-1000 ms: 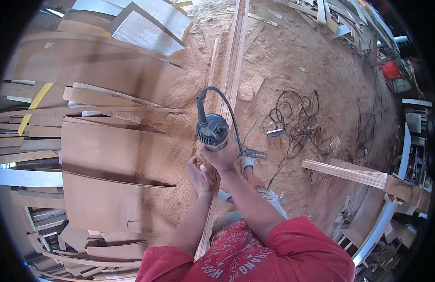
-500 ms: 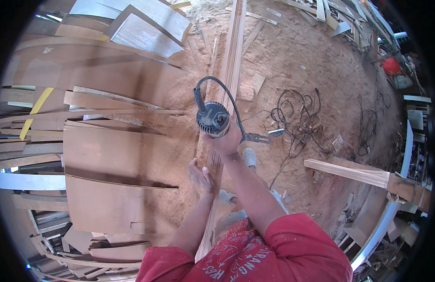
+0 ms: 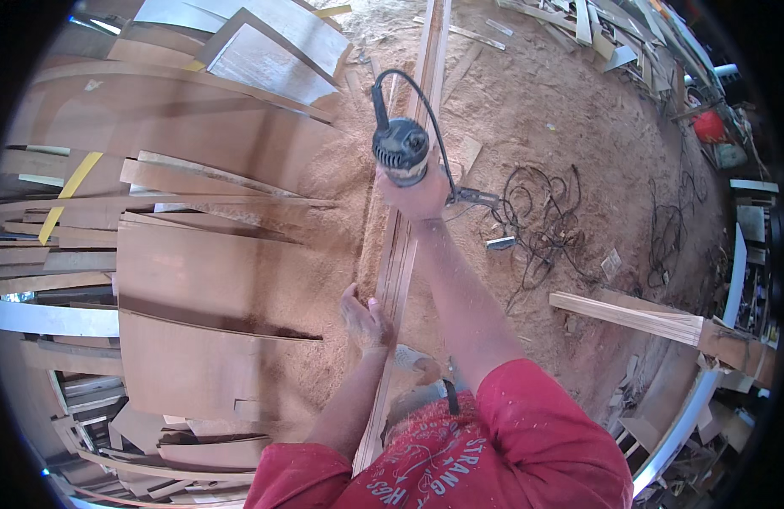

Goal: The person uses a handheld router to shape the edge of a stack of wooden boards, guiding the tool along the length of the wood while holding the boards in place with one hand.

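Note:
My right hand (image 3: 422,197) is wrapped round a dark, round-bodied trim router (image 3: 400,146), upright on a long wooden board (image 3: 395,263). A black cord loops from its top, and a slotted metal guide arm (image 3: 477,197) juts out to the right. What the router's base does to the wood is hidden beneath it. Closer to my body, my left hand (image 3: 366,321) lies at the board's left edge with fingers and thumb apart. It may touch the wood but grips nothing that I can see.
Brown sheets of board (image 3: 188,280) are piled on the left, with a yellow strip (image 3: 71,197) among them. Tangled black cord (image 3: 544,212) lies on the dusty floor at right, near a jutting wooden beam (image 3: 625,318). Scrap wood (image 3: 591,34) is heaped at the far right.
My right hand has slid the router farther away along the board. My right arm is stretched out more, while my left hand stays at about the same spot.

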